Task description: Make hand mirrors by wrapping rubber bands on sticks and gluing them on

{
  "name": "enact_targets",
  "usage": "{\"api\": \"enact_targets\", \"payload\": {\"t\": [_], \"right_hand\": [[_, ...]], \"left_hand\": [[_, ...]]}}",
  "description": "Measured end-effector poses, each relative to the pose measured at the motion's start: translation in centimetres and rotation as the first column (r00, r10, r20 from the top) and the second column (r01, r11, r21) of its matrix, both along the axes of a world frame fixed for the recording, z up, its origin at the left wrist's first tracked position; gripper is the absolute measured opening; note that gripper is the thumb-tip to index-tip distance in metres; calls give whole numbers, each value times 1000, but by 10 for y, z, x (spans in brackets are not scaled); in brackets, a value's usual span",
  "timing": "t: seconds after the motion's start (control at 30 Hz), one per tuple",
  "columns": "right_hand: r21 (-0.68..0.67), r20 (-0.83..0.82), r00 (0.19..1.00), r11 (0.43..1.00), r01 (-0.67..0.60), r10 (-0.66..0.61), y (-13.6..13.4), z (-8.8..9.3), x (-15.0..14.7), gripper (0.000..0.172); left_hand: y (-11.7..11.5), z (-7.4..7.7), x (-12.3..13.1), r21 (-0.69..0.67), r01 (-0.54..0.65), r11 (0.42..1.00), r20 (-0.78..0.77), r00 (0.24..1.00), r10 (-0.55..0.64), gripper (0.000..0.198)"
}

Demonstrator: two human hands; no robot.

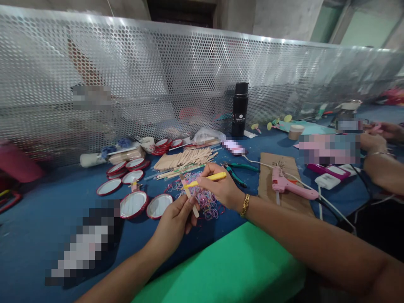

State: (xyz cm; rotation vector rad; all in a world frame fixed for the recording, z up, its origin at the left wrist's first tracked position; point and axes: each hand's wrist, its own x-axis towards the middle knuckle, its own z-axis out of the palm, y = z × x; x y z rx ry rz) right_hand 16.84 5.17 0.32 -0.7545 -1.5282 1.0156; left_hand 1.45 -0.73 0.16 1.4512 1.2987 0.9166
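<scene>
My left hand (pixel 176 219) is closed on a flat wooden craft stick (pixel 188 195), which it holds tilted above the blue table (pixel 38 219). My right hand (pixel 221 187) pinches a thin yellow tool (pixel 206 179), and the tool's tip meets the upper part of the stick. A gold bracelet (pixel 245 205) sits on my right wrist. Just beyond both hands lies a heap of small coloured rubber bands (pixel 205 200).
Several small red-rimmed round mirrors (pixel 134 204) lie to the left; a pile of wooden sticks (pixel 186 158) lies behind. Green pliers (pixel 236 170), a pink glue gun (pixel 288 185) on cardboard and a black bottle (pixel 240 109) stand right. Another person's arms (pixel 378 164) work at far right. A perforated metal screen (pixel 158 75) backs the table.
</scene>
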Motion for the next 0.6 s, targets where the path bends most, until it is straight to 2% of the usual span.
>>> {"api": "enact_targets", "payload": {"t": [0.27,0.43,0.6], "right_hand": [[-15,-9,1000,1000,13,-13,0,0,0,16],[21,25,999,1000,23,-24,1,0,0,15],[-19,-8,1000,1000,24,-24,-1,2,0,17]], "left_hand": [[1,-2,0,-7,-13,1000,0,1000,13,39],[1,-3,0,-12,-20,1000,15,1000,20,39],[0,-1,1,-2,-19,1000,15,1000,19,40]]}}
